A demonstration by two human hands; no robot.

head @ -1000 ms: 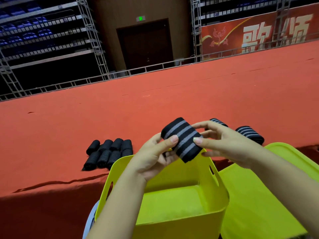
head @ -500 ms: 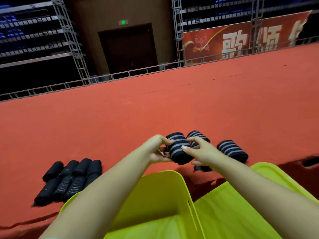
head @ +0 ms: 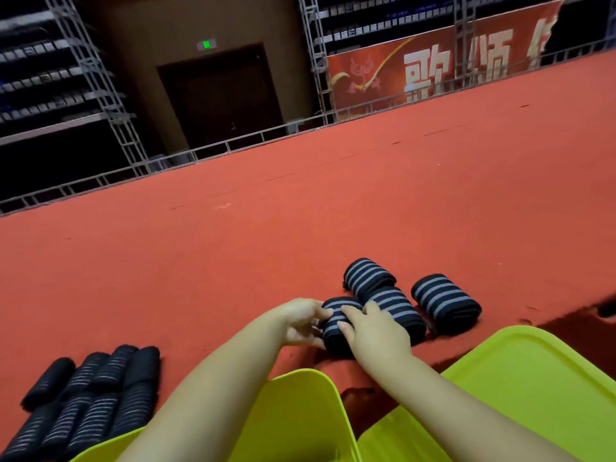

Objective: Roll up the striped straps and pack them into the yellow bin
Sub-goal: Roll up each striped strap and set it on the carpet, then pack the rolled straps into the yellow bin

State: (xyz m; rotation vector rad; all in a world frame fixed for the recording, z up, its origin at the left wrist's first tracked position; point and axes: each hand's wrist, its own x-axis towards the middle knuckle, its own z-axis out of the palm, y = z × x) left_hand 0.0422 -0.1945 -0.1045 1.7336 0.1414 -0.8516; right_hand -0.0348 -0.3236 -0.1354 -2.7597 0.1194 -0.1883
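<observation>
A rolled black strap with grey stripes (head: 333, 323) lies on the red carpeted surface, held between both hands. My left hand (head: 301, 323) grips its left side, thumb and fingers curled around it. My right hand (head: 376, 331) lies over its right side, fingers curved on top. Three more rolled striped straps sit just beyond: one (head: 368, 276) at the back, one (head: 396, 308) touching my right hand, one (head: 445, 301) to the right. The yellow bin (head: 306, 415) stands at the bottom centre under my forearms, its inside mostly hidden.
A cluster of several darker rolled straps (head: 90, 391) lies at the lower left on the carpet. A yellow lid (head: 533, 378) rests at the lower right beside the bin. Metal scaffolding and a railing (head: 233, 145) border the carpet's far edge.
Both hands carried the rolled strap from above the bin forward and down onto the carpet, beside the other rolled straps. The view shifted forward and right.
</observation>
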